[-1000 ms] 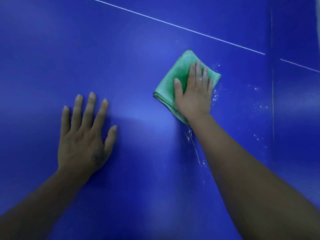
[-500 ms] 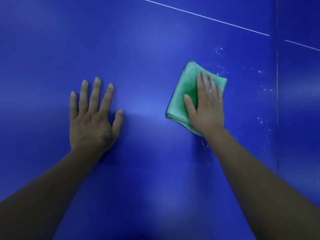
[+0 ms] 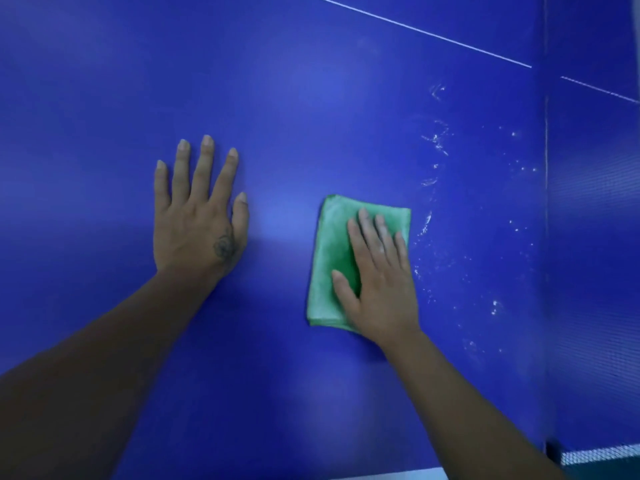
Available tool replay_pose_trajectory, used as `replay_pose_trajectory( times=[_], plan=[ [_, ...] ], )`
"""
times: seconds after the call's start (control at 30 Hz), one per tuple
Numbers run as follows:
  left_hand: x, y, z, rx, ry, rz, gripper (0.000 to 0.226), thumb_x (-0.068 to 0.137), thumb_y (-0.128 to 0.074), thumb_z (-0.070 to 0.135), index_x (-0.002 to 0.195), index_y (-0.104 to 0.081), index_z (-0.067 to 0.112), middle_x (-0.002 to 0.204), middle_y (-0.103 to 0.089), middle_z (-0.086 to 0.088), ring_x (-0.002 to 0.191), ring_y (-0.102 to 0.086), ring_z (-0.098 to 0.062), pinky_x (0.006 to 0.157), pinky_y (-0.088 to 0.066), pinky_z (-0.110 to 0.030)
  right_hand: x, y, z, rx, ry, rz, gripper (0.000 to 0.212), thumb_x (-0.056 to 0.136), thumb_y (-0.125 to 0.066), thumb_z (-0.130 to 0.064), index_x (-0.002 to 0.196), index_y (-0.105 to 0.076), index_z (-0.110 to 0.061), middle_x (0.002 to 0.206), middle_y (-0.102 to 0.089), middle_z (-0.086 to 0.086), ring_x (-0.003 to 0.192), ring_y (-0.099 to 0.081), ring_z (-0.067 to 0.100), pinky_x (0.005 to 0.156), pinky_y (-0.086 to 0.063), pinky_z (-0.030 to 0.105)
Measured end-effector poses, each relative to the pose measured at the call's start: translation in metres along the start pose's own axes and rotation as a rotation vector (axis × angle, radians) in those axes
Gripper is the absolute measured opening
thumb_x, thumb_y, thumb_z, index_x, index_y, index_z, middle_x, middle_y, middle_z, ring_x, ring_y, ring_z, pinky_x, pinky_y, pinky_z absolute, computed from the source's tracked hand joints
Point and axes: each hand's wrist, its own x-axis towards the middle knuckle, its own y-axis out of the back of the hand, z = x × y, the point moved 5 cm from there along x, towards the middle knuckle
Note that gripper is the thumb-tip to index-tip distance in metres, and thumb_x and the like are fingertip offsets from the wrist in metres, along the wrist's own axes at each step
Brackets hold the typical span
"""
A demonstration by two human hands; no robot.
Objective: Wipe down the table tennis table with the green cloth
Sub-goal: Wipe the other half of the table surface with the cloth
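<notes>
A folded green cloth (image 3: pixel 329 258) lies flat on the blue table tennis table (image 3: pixel 311 98). My right hand (image 3: pixel 379 275) presses down on the cloth's right half with straight fingers, hiding that part. My left hand (image 3: pixel 199 216) rests palm down on the bare table surface, fingers spread, a hand's width left of the cloth. White wet streaks and droplets (image 3: pixel 436 140) mark the surface to the right of the cloth and beyond it.
A thin white centre line (image 3: pixel 433 35) crosses the top of the table. The net (image 3: pixel 595 237) stands along the right side, with its white band at the bottom right. The table's white edge line (image 3: pixel 391 474) shows at the bottom.
My right hand has drawn the cloth towards me and a little left, leaving wet streaks where it was. The view has shifted, and my left hand stays flat on the table.
</notes>
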Motion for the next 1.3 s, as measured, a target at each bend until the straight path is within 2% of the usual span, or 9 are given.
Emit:
replay_pose_trajectory(
  times=[0.17, 0.5, 0.63, 0.8, 0.87, 0.97, 1.03, 1.17, 1.3],
  plan=[
    [0.0, -0.004, -0.001, 0.01, -0.016, 0.02, 0.061, 0.115, -0.03, 0.044, 0.173, -0.026, 0.023, 0.18, -0.021, -0.009, 0.167, -0.013, -0.036, 0.134, -0.011, -0.059, 0.005, 0.013, 0.064, -0.009, 0.026, -0.018, 0.079, 0.105, -0.047, -0.05, 0.172, -0.026, -0.014, 0.182, -0.017, 0.001, 0.169, -0.009, 0.023, 0.135, -0.013, 0.057],
    [0.036, -0.022, 0.057, 0.048, 0.208, -0.091, 0.072, 0.111, -0.028, 0.047, 0.175, -0.012, 0.018, 0.181, -0.003, -0.02, 0.165, 0.001, -0.05, 0.129, -0.002, -0.074, 0.143, 0.021, 0.063, 0.018, -0.063, -0.043, 0.084, 0.103, -0.032, -0.059, 0.175, -0.012, -0.02, 0.183, -0.006, -0.005, 0.169, 0.0, 0.017, 0.137, 0.002, 0.046],
    [0.046, -0.031, 0.074, 0.076, 0.234, -0.1, 0.073, 0.111, -0.026, 0.049, 0.174, -0.011, 0.016, 0.181, -0.001, -0.02, 0.165, 0.003, -0.05, 0.129, -0.001, -0.073, 0.144, 0.023, 0.093, 0.022, 0.023, -0.023, 0.08, 0.107, -0.038, -0.057, 0.175, -0.015, -0.022, 0.183, -0.009, -0.006, 0.169, -0.003, 0.017, 0.137, 0.0, 0.047],
    [0.059, -0.038, 0.095, 0.075, 0.255, -0.076, 0.072, 0.111, -0.025, 0.047, 0.174, -0.012, 0.015, 0.181, -0.002, -0.021, 0.165, 0.002, -0.05, 0.129, -0.002, -0.073, 0.128, 0.031, 0.128, 0.024, -0.099, -0.037, 0.081, 0.11, -0.041, -0.052, 0.174, -0.009, -0.013, 0.183, -0.003, 0.001, 0.169, 0.003, 0.021, 0.136, 0.003, 0.048],
    [0.066, -0.042, 0.102, 0.07, 0.259, -0.066, 0.071, 0.112, -0.025, 0.046, 0.174, -0.012, 0.016, 0.181, -0.002, -0.021, 0.165, 0.002, -0.05, 0.129, -0.002, -0.073, 0.119, 0.027, 0.121, 0.031, -0.039, -0.097, 0.084, 0.107, -0.04, -0.049, 0.174, -0.007, -0.012, 0.183, 0.003, 0.004, 0.169, 0.009, 0.023, 0.135, 0.007, 0.05],
    [0.072, -0.045, 0.106, 0.087, 0.256, -0.041, 0.069, 0.112, -0.021, 0.048, 0.175, -0.012, 0.019, 0.181, -0.004, -0.019, 0.166, 0.0, -0.048, 0.13, -0.002, -0.071, 0.116, 0.032, 0.129, 0.199, 0.155, -0.252, 0.087, 0.1, -0.051, -0.041, 0.175, -0.012, -0.018, 0.183, 0.009, 0.001, 0.168, 0.017, 0.021, 0.135, 0.01, 0.051],
    [0.072, -0.045, 0.106, 0.097, 0.251, -0.01, 0.069, 0.113, -0.021, 0.049, 0.174, -0.015, 0.02, 0.181, -0.007, -0.018, 0.166, -0.002, -0.047, 0.131, -0.002, -0.069, 0.119, 0.043, 0.145, 0.174, 0.327, -0.309, 0.086, 0.103, -0.056, -0.049, 0.175, -0.016, -0.024, 0.183, 0.007, -0.003, 0.168, 0.014, 0.019, 0.137, 0.006, 0.048],
    [0.074, -0.044, 0.107, 0.076, 0.26, 0.003, 0.069, 0.111, -0.028, 0.048, 0.174, -0.02, 0.021, 0.181, -0.01, -0.016, 0.167, -0.004, -0.044, 0.131, -0.003, -0.067, 0.139, 0.044, 0.158, -0.063, 0.566, -0.252, 0.092, 0.105, -0.049, -0.071, 0.174, -0.017, -0.02, 0.183, -0.002, 0.005, 0.17, 0.002, 0.025, 0.137, -0.007, 0.055],
    [0.076, -0.041, 0.107, 0.068, 0.259, 0.019, 0.071, 0.108, -0.033, 0.049, 0.173, -0.024, 0.02, 0.18, -0.015, -0.017, 0.166, -0.007, -0.045, 0.132, -0.005, -0.067, 0.187, 0.037, 0.146, -0.064, 0.631, -0.185, 0.098, 0.1, -0.049, -0.08, 0.174, -0.02, -0.024, 0.183, -0.008, 0.003, 0.17, -0.002, 0.025, 0.137, -0.005, 0.054]
  ],
)
